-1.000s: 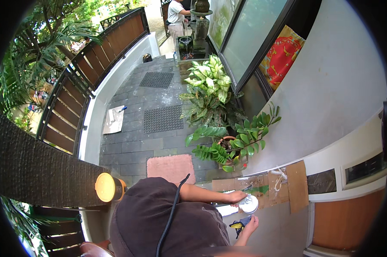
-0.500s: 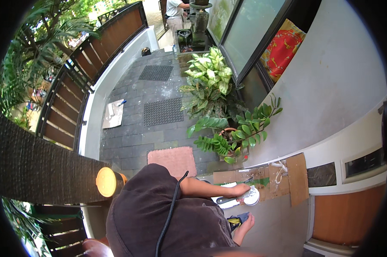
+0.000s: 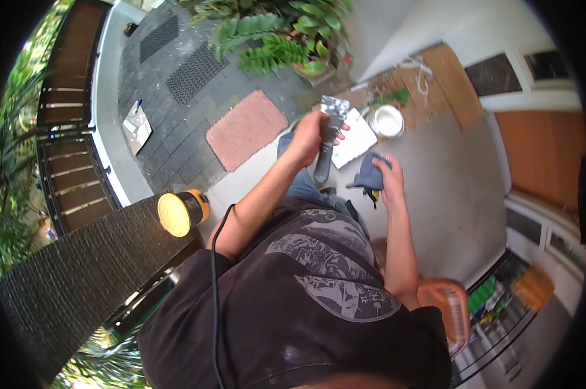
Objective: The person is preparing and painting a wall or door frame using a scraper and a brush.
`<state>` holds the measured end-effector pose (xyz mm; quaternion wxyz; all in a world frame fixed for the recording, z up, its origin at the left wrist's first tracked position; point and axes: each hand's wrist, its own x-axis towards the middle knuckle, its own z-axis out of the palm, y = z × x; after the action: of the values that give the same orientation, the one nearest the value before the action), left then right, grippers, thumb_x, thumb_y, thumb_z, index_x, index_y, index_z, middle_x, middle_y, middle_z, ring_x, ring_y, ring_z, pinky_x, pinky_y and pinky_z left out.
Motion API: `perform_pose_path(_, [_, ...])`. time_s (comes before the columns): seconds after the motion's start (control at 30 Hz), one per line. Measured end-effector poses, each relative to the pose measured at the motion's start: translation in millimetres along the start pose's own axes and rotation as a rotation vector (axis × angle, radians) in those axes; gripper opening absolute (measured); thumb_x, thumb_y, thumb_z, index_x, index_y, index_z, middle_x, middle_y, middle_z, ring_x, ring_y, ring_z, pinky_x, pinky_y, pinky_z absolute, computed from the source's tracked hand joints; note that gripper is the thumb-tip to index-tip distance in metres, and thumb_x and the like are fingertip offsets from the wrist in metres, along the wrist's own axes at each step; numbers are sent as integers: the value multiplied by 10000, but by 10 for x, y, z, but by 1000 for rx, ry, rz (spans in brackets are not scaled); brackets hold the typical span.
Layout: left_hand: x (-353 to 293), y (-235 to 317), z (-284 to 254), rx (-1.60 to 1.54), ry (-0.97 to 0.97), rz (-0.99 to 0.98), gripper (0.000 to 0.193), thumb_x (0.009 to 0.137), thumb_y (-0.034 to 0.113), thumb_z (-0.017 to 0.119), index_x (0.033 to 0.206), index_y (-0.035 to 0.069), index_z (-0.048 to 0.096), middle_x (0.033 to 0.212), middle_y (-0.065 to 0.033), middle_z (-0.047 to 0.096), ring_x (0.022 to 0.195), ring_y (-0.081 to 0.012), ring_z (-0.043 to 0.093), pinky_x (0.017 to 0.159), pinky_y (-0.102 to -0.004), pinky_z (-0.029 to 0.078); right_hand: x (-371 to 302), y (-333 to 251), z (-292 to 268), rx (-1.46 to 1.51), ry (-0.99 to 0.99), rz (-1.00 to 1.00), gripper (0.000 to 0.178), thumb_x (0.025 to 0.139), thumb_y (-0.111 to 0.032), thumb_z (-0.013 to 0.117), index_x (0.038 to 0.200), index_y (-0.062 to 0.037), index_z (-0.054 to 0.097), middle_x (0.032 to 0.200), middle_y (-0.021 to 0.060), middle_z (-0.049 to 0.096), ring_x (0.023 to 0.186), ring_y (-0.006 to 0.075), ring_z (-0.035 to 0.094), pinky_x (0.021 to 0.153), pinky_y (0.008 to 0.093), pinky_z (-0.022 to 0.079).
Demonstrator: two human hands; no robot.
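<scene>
My left hand (image 3: 313, 135) is closed around a putty knife (image 3: 323, 163) with a dark handle. White paste smears its blade, which points away from me above a white sheet (image 3: 356, 144). My right hand (image 3: 391, 176) grips a blue-grey cloth (image 3: 370, 172); a small yellow-and-black piece hangs below it, its kind unclear. Beyond the cloth stands a round white tub (image 3: 389, 121) with white material inside, apart from both hands.
Flattened cardboard (image 3: 454, 84) lies along the wall. A pink mat (image 3: 247, 129) is on the dark paving, near potted plants (image 3: 273, 53). At left, a yellow-lidded bucket (image 3: 175, 215) sits by a trunk-like post (image 3: 66, 279). An orange-brown chair (image 3: 445, 314) stands at right.
My left hand has drawn the putty knife back from the tub, toward the left. The view has swung down and turned; the cloth in my right hand now shows more fully.
</scene>
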<state>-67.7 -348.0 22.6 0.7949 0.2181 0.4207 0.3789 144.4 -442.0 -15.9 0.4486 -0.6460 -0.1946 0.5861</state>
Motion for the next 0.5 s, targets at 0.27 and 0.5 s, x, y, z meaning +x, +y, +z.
perform_pose_path(0.27, [-321, -222, 284, -74, 27, 4, 295, 869, 152, 309, 1059, -14, 462, 933, -193, 614, 807, -280, 620, 733, -388, 520, -511, 290, -80, -60, 22, -193, 212, 796, -28, 541, 999, -15, 604, 911, 49, 584, 867, 135, 524, 810, 242, 409])
perform_pose_path(0.5, [-360, -517, 477, -130, -79, -97, 308, 846, 129, 297, 1079, -25, 428, 997, -215, 591, 906, -304, 606, 809, -432, 505, -695, 287, 147, -204, -329, -279, 232, 872, -210, 574, 935, 7, 623, 844, 114, 629, 819, 168, 583, 759, 304, 442])
